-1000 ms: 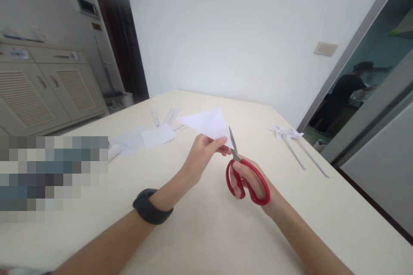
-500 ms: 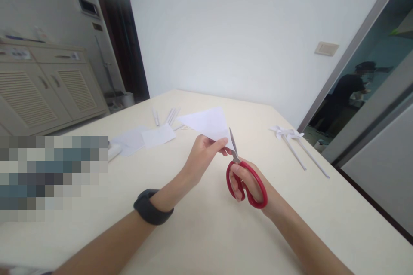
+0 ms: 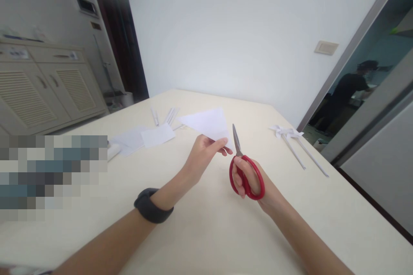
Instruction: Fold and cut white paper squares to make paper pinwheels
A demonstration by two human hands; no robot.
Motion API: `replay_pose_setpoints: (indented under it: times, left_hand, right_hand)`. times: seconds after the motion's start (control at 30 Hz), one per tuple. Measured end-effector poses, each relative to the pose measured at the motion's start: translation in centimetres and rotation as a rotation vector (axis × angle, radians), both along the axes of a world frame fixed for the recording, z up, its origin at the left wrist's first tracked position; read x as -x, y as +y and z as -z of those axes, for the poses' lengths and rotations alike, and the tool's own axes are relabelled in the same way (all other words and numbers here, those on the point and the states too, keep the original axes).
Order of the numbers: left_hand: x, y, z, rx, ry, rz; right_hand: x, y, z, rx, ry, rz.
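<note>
Spreading below was the pale table (image 3: 200, 232). Above it, the left hand (image 3: 205, 151) pinched a white paper (image 3: 208, 122) between thumb and fingers, its long point leftward. Just right of the paper, apart from its edge, the right hand (image 3: 250, 174) gripped scissors (image 3: 239, 153) by their red handles, closed blades (image 3: 236, 141) aimed forward.

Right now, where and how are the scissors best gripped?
I'd take the scissors by the red handle loops, coming from the near side, as the right hand does: the loops face the wearer, while the blades point away, beside the white paper.
</note>
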State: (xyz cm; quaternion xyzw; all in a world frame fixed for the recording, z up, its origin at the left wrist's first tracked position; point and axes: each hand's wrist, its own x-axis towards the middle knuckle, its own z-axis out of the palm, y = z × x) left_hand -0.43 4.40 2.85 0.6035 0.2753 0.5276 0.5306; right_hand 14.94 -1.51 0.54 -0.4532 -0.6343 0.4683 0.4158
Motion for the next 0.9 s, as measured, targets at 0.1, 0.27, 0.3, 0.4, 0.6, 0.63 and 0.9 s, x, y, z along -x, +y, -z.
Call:
replay_pose_setpoints:
  times: [0.1, 0.27, 0.3, 0.4, 0.6, 0.63, 0.9]
  left_hand:
    - [0.0, -0.1, -0.2, 0.003, 0.028, 0.056]
    - [-0.1, -0.3, -0.5, 0.013, 0.100, 0.145]
    - [-0.1, -0.3, -0.5, 0.017, 0.117, 0.158]
    - [0.0, -0.3, -0.5, 0.033, 0.171, 0.210]
    - [0.0, -0.4, -0.5, 0.046, 0.288, 0.333]
    - [0.0, -0.4, -0.5, 0.044, 0.305, 0.349]
    - [-0.1, -0.3, -0.5, 0.035, 0.398, 0.404]
  right_hand:
    - [-0.6, 0.6, 0.0, -0.001, -0.103, 0.066]
    - [-1.9, 1.9, 1.0, -0.032, -0.407, 0.254]
    - [-2.2, 2.1, 1.2, -0.050, -0.480, 0.296]
    - [-2.8, 2.5, 1.8, -0.102, -0.670, 0.368]
    - [-3.6, 2.8, 2.9, -0.132, -0.791, 0.309]
    - [-3.6, 2.9, 3.0, -0.132, -0.771, 0.294]
    - [-4.0, 3.0, -0.1, -0.168, -0.278, 0.277]
